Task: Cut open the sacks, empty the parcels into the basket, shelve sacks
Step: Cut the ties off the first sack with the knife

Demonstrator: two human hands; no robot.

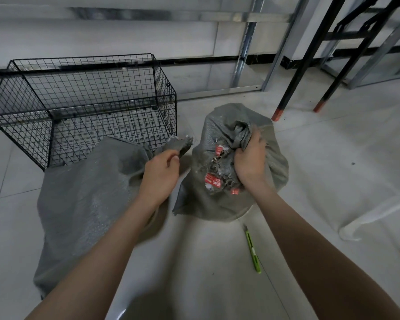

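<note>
Gripping the bunched, twisted neck of a rounded grey woven plastic sack [219, 204], the right hand [249, 162] has its fingers curled tight into the crumpled fabric at the sack's top. Torn red-and-white labels [214, 181] and ragged paper scraps cover the sack's face just left of that hand. The left hand [161, 174] holds the gathered neck of a second, longer grey woven plastic sack [83, 204], its thumb and fingers wrapped around the fabric so that a frayed tuft sticks out past the knuckles. This second sack lies slumped on the pale tiled floor [333, 181], reaching from the left hand back toward the bottom-left corner. Both sacks rest on the floor side by side, necks near each other but apart. Their contents are hidden.

A slim lime-green utility knife [252, 249] lies on the floor just below the right sack, between the two forearms, touched by neither hand. Behind the left sack stands a black wire-mesh rectangular basket [21, 116], its front touching or nearly touching that sack. At upper right, black metal furniture legs [296, 72] with red feet stand on the tiles, beside silver metal shelving uprights [247, 42] along the wall.
</note>
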